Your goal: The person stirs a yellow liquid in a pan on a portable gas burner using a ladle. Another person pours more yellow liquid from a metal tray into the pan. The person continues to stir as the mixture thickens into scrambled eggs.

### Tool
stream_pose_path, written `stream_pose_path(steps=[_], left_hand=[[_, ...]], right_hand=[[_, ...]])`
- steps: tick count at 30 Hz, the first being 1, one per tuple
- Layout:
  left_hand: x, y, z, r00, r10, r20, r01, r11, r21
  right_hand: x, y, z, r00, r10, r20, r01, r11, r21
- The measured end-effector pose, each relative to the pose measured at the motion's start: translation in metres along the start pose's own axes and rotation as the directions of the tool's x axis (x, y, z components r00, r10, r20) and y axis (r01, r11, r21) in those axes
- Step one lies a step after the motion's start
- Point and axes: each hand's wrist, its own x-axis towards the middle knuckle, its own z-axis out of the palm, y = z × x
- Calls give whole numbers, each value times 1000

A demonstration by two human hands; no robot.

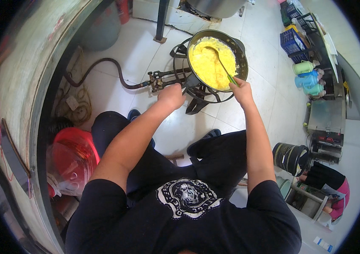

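A deep frying pan [244, 68] stands tilted on a gas burner stand [220, 101] on the floor. Inside it spreads a soft yellow food [206, 65] that looks like egg. My left hand [172, 96] is closed around the pan's dark handle [191, 81], at the pan's lower left. Between the fingers of my right hand [242, 91] is the green handle of a ladle [222, 62], whose dark bowl rests in the yellow food.
A hose [118, 68] runs from the burner valve [155, 82] leftward. At left are a red basin [76, 136] and a grey bin [100, 31]. Thermos flasks [307, 79], crates [292, 44] and a black bucket [289, 158] line the right. A person [340, 187] is bent over at lower right.
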Motion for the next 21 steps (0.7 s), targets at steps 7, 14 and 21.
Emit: stream_pose_path(steps=[7,14,21], left_hand=[[-2,0,0,1000,9,-3,-9,1000,3],[0,0,0,1000,-5,4,5,1000,-14],[2,-2,4,1000,-1,0,1,1000,-14]], right_hand=[[35,-12,15,978,192,-84,-166,953,253],[-33,-31,-18,978,12,207,-8,1000,-21],[-58,-28,-54,964,-75,255,77,997,3]])
